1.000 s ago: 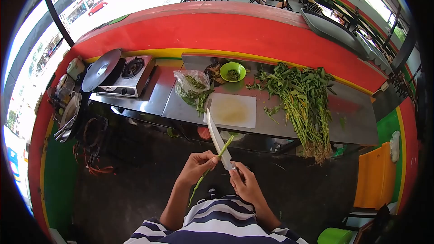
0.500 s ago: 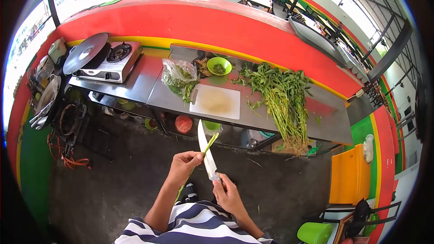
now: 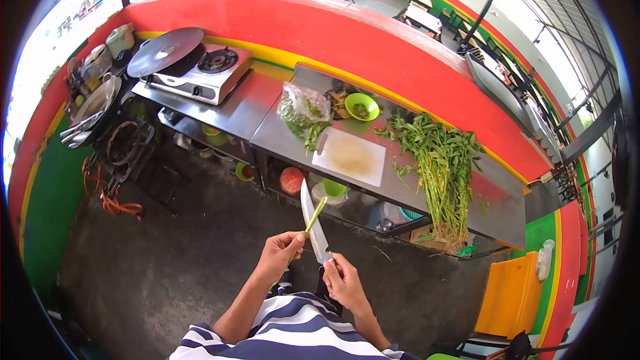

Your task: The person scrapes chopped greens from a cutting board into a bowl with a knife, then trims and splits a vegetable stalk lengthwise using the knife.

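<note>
My left hand [image 3: 283,253] pinches a thin green stem [image 3: 317,215], whose upper end points up and to the right. The fingers of my right hand [image 3: 342,279] are wrapped round the handle of a large knife [image 3: 312,217]. Its blade points up, beside the stem; whether they touch is hard to tell. Both hands are in front of the steel counter. On the counter lie a stained white cutting board [image 3: 350,156], a large pile of leafy greens with roots [image 3: 443,173], a plastic bag with leaves [image 3: 301,108] and a green bowl with chopped greens [image 3: 362,107].
A gas stove [image 3: 207,75] with a large lid [image 3: 165,52] stands on the left of the counter. A red wall [image 3: 320,33] runs behind. Bowls sit on the shelf below, an orange panel [image 3: 508,295] stands at the right, and a burner with an orange hose [image 3: 120,207] is at the left.
The camera view has turned and shifted, so the counter appears more slanted. My hands still hold the stem and knife, with the stem's upper end close beside the blade.
</note>
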The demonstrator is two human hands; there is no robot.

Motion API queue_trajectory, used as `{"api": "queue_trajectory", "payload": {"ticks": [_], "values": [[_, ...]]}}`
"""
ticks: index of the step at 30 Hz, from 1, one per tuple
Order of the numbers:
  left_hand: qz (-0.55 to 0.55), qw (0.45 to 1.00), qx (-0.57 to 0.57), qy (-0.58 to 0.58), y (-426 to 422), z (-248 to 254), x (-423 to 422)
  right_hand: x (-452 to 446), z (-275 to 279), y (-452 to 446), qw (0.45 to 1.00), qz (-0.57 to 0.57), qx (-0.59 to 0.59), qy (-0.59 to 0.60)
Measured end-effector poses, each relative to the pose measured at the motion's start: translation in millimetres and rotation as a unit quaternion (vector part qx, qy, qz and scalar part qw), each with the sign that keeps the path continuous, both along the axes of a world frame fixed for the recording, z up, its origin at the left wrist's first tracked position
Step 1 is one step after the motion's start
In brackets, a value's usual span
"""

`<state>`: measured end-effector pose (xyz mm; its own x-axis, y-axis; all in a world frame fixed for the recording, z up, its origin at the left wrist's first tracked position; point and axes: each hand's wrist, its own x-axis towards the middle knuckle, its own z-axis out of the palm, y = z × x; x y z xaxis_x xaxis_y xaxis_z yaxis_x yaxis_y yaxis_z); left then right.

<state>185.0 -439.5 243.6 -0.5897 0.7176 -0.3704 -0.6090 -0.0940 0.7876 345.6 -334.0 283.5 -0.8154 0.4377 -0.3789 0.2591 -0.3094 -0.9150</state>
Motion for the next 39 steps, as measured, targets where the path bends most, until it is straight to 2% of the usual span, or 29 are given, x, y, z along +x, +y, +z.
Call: {"api": "queue_trajectory", "payload": {"ticks": [5,9,14,16,20,26,30,32,36,39], "values": [[-0.049,0.997,0.022,0.046,-20,4,-4,-12,11,-10,0.999,0.009,0.024,0.025],[-0.04,0.996,0.02,0.073,-17,1,-7,-11,0,-13,0.999,-0.005,0.043,0.021],[-0.029,0.998,0.043,0.04,-17,-8,-11,-9,0,-20,0.995,0.001,0.096,0.004],[-0.02,0.998,0.057,0.022,-18,-10,-15,-6,-3,-26,0.993,0.036,0.112,0.0],[-0.061,0.996,0.05,0.039,-24,-3,-22,-2,-14,-38,0.994,0.023,0.098,0.037],[-0.052,0.996,-0.011,0.077,-29,1,-20,-4,-6,-40,0.998,0.021,0.058,0.028],[-0.012,0.995,0.046,0.092,-35,8,-16,-7,-1,-36,0.999,0.033,0.038,0.019],[-0.038,0.992,0.068,0.096,-42,8,-17,-10,2,-33,0.998,0.039,0.033,0.029],[-0.037,0.989,0.084,0.114,-46,7,-12,-20,14,-33,0.998,0.039,0.036,0.039],[-0.002,0.994,0.076,0.078,-44,10,-8,-22,14,-30,0.996,0.05,0.04,0.058]]}}
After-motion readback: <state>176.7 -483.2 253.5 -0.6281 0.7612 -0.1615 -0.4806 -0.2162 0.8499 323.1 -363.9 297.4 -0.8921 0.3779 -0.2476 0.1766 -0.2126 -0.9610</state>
